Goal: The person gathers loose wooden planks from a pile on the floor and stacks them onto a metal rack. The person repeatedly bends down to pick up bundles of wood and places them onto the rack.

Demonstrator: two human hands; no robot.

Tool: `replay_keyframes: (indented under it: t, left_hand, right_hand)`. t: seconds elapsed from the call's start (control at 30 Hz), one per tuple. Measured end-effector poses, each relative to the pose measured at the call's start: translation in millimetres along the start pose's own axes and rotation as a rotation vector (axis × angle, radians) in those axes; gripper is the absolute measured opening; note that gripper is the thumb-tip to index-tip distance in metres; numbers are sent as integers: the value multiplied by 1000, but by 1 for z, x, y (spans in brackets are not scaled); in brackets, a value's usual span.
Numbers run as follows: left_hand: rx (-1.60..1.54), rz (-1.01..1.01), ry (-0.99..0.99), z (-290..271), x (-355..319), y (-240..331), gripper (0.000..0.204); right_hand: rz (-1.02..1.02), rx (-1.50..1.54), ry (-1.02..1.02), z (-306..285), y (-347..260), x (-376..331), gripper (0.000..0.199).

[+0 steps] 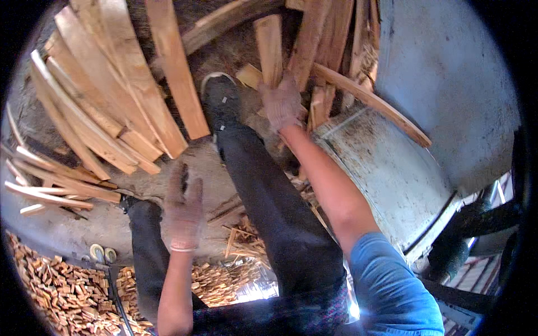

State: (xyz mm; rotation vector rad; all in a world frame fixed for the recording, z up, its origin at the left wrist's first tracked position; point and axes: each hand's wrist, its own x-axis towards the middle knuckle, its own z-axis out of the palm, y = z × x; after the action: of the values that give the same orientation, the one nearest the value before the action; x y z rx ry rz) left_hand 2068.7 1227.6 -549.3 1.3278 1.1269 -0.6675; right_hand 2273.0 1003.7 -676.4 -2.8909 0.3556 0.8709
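My right hand (282, 101), in a light work glove, is closed around the near end of a short wooden board (269, 47), which points away from me. A small yellowish wood block (249, 75) lies beside it, just left of the glove. My left hand (184, 207), also gloved and slightly blurred, hovers over the floor with its fingers stretched out and nothing in them. Ahead of it, a long wooden plank (178, 73) lies between my right shoe (220, 95) and a fan of other planks (106, 84).
Thin wood strips (61, 182) are heaped at the left. Many small wood pieces (61, 288) cover the lower left, with a cable (119, 302) across them. More boards stand at the upper right beside a grey metal panel (443, 84). A curved strip (372, 103) rests over a metal housing (386, 168).
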Motion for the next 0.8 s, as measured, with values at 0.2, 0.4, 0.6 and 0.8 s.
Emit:
replay_keyframes:
  t: [0.2,0.4,0.6,0.8]
  left_hand:
    - [28,100,43,-17,7,6,57]
    - [47,39,132,-65,22,-6,54]
    - [341,168,282,-147,65,-50,47]
    - [-147,-35,332,-159,57,-30,56]
  right_hand:
    - [13,-376,-64,48,35,25,70]
    - [-138,-460,-177,34,50,32,61]
    - [-304,-181,-221,-46,-24,14,57]
    - [-529,132,-397,-76,-208,-7,56]
